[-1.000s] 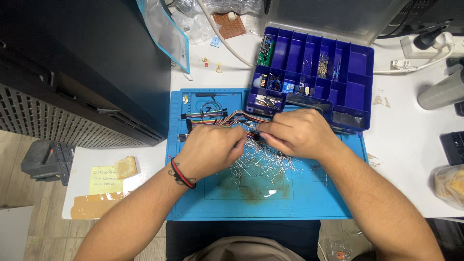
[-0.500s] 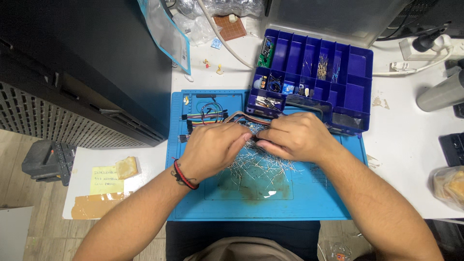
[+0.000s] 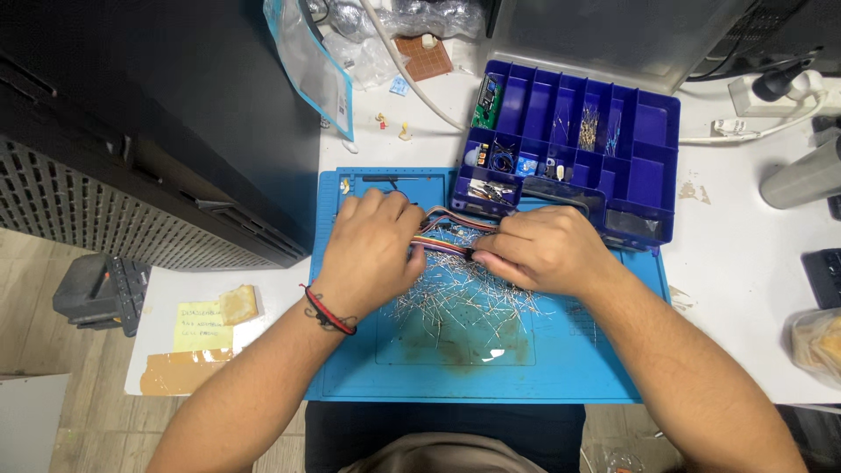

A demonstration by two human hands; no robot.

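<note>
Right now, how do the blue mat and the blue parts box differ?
The mat is light blue, flat and wide; the parts box is dark blue, smaller, with walled compartments. The mat carries loose wire pins; the box keeps small parts sorted. Both lie on the white table, the box overlapping the mat's far corner.

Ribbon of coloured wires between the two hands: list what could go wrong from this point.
1. Both the left hand and the right hand grip the ribbon of coloured wires close together; a hard pull might tear strands unevenly.
2. Loose metal pins lie scattered on the blue mat right under the hands; a wrist could sweep them off or get pricked.
3. The open purple parts box sits just behind the right hand; a jerk could knock it and mix its contents.
</note>
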